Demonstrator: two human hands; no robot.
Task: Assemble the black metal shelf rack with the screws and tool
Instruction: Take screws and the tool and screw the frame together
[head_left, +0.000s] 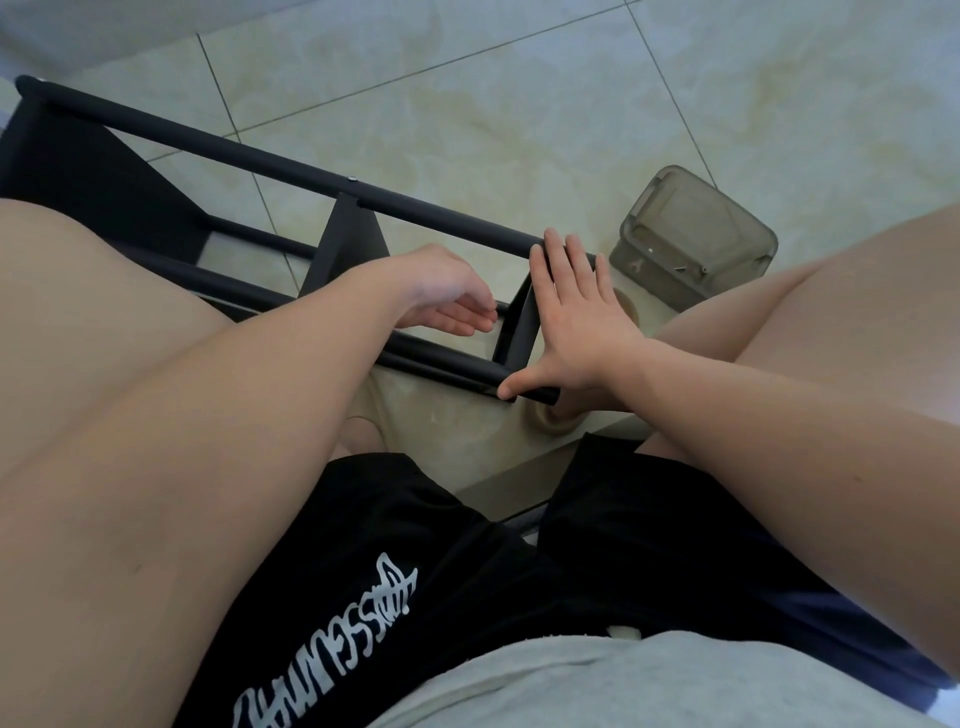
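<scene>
Head view: rack (291, 169) on the floor (519, 104)

It lies between the person's legs. Right hand (576, 322), spread flat, presses on its near end. Left hand (447, 293), fingers relaxed and holding nothing, reaches inside the frame. Screws (691, 268) sit in a tray (727, 228) just beside.

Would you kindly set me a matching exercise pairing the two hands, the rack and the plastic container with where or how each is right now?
Things:
1. left hand
2. right hand
3. black metal rack
4. grey plastic container

States:
A. lying along the tiled floor, partly assembled
B. spread flat across the rack's near end
C. standing on the floor beyond the rack's end, small screws inside
D. reaching inside the rack frame, fingers relaxed

Pairs: 1-D; 2-B; 3-A; 4-C
</scene>
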